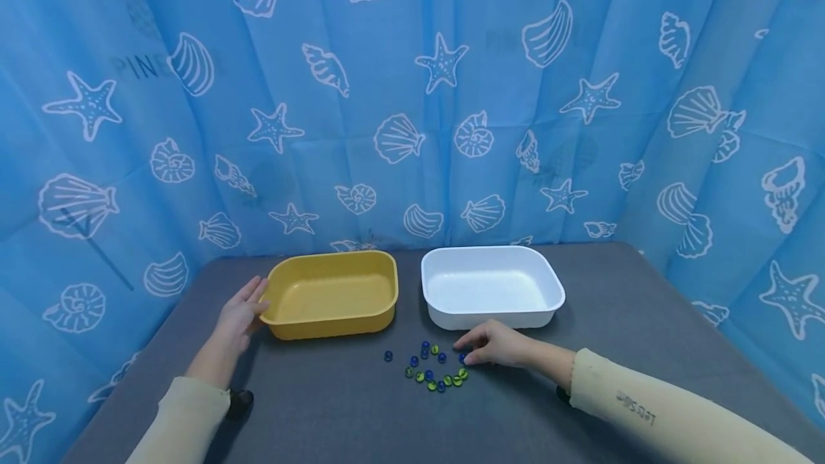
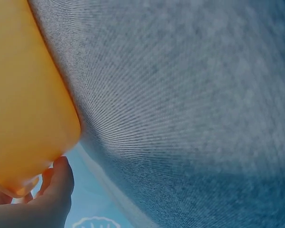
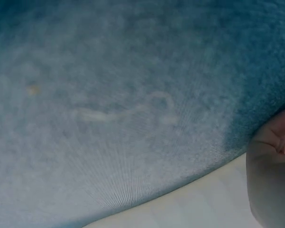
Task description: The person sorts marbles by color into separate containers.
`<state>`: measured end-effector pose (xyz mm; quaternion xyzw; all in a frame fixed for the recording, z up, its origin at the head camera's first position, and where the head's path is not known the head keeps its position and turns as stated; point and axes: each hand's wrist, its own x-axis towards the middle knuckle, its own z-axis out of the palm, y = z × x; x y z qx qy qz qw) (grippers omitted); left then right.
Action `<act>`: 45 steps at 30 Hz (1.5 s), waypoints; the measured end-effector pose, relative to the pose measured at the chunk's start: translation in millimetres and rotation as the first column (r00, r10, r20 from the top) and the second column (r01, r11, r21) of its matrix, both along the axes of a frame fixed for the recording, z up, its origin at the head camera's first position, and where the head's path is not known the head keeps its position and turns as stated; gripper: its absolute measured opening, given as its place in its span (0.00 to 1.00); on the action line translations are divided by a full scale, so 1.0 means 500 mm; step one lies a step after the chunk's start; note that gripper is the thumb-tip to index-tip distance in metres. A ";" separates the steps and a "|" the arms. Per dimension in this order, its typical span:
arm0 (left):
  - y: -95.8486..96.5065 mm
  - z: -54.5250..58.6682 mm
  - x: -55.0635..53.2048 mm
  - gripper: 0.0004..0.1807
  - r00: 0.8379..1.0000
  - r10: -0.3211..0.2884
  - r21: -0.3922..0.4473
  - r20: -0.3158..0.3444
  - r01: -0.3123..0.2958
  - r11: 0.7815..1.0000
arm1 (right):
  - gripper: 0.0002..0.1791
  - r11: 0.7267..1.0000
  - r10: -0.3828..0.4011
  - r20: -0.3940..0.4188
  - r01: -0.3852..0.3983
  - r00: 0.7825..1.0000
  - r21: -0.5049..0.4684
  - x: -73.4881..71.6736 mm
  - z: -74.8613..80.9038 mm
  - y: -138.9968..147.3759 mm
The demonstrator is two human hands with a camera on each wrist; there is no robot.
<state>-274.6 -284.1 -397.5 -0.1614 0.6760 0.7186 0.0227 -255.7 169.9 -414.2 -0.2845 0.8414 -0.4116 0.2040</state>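
- The loose marbles (image 1: 429, 375), blue and yellow-green, lie in a scatter in front of the gap between the trays and the white tray's left part; one stray blue marble (image 1: 388, 356) sits apart to the left.
- They look like glass: hard, light, smooth, likely to skid or roll if pressed off-centre. A pinch low on opposite sides should suit them best.
- The right hand (image 1: 496, 344) reaches in from the right, thumb and forefinger apart beside a blue marble (image 1: 462, 358); whether either touches it I cannot tell, and the right wrist view shows no marble.
- The left hand (image 1: 240, 313) grips the left end of the yellow tray (image 1: 331, 326), its thumb at the rim. The tray appears light, fairly stiff plastic; rim and end wall seem the natural hold.
- The white tray (image 1: 493, 320) stands just right of it, a narrow gap between; its front wall is near the marbles, so fingers have less room behind them.
- Grey cloth (image 1: 335, 407) offers wider room in front. The trays stand near the back edge, where the blue curtain (image 1: 412, 177) hangs; the side edges slant well away from the marbles.
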 end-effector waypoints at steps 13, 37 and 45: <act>0.005 0.002 -0.006 0.35 0.999 0.033 0.001 0.013 -0.033 0.999 | 0.12 1.000 0.003 -0.063 -0.002 0.998 0.010 -0.002 -0.003 -0.005; 0.003 -0.001 -0.001 0.36 1.000 0.008 -0.023 0.011 -0.008 1.000 | 0.11 0.998 -0.055 -0.022 0.055 0.998 -0.026 0.020 0.045 -0.025; 0.002 -0.002 -0.004 0.36 1.000 0.012 -0.018 0.014 -0.012 1.000 | 0.12 0.994 -0.065 0.014 0.066 0.998 -0.090 0.017 0.080 -0.047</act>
